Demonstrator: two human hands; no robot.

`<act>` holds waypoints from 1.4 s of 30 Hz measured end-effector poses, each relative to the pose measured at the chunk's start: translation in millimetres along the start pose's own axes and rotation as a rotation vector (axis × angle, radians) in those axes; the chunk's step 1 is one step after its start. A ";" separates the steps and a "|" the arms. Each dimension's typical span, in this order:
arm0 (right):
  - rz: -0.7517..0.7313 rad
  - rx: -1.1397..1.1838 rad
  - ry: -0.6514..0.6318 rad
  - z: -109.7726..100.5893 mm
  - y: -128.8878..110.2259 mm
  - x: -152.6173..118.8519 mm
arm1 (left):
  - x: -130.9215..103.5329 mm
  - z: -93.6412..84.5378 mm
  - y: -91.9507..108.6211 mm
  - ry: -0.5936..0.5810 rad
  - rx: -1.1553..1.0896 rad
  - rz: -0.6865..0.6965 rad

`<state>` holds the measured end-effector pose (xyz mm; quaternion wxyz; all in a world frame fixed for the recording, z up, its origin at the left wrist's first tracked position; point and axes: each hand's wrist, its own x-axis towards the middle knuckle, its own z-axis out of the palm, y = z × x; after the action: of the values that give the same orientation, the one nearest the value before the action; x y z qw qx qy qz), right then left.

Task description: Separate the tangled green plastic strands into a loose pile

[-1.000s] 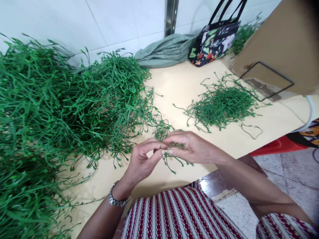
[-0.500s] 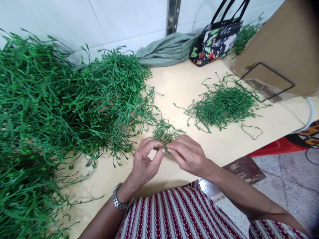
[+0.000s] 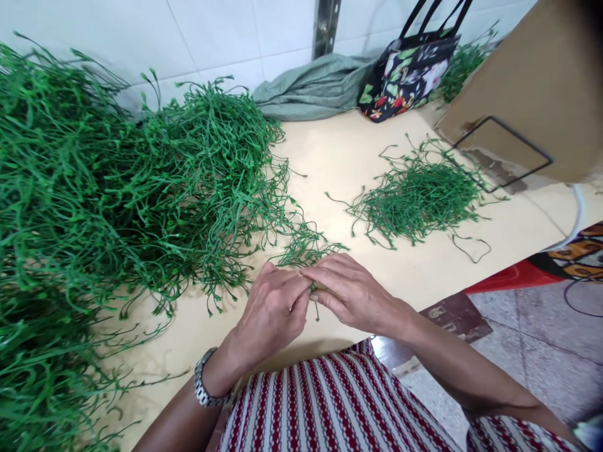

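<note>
My left hand (image 3: 276, 304), with a metal-band watch (image 3: 203, 376) on its wrist, is closed with its fingertips on a thin green stem (image 3: 317, 311). Against it, my right hand (image 3: 351, 292) pinches the same stem, so the fingertips of both hands meet; most of the stem is hidden behind them. A short end of it hangs below the fingers. Just beyond my hands lies a small loose bunch of green stems (image 3: 304, 245) with bud-like tips. To the left rises a large heap of such stems (image 3: 155, 182).
A smaller pile of stems (image 3: 421, 198) lies on the pale table (image 3: 325, 150) to the right. Behind stand a floral bag (image 3: 409, 78) and a green cloth (image 3: 315, 88) along the tiled wall. A cardboard box (image 3: 527, 94) with a black wire frame (image 3: 522, 135) bounds the right.
My left hand has turned over, its knuckles now upward and its fingers folded in. The right fingers have shifted slightly left over the left fingertips. A stem end now hangs below them.
</note>
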<state>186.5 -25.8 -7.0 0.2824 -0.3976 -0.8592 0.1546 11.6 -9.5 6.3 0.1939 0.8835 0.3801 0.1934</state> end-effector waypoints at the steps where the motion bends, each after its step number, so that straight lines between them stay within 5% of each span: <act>1: -0.005 -0.008 -0.008 0.3 0.1 0.3 | 0.1 -0.9 0.7 -0.026 -0.002 0.007; 15: -0.027 0.020 0.073 2.8 2.2 -5.0 | 2.9 -6.3 -2.0 -0.103 -0.330 -0.086; 22: -0.052 0.119 -0.143 -11.5 3.4 -2.9 | 0.0 -1.4 -3.5 -0.154 -0.472 -0.063; 26: -0.072 0.050 -0.201 -10.5 6.3 -2.3 | -0.9 1.9 -4.7 -0.150 -0.412 -0.029; 35: -0.172 -0.262 -0.110 2.1 3.0 -5.2 | -3.6 3.2 2.0 -0.107 -0.066 0.025; 42: -0.068 0.177 -0.073 8.7 5.7 -3.5 | -5.9 7.4 0.0 -0.040 -0.152 0.069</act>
<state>186.5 -25.2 -17.9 0.2902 -0.3359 -0.8648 0.2346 11.4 -15.3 -1.1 0.2612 0.8825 0.3298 0.2103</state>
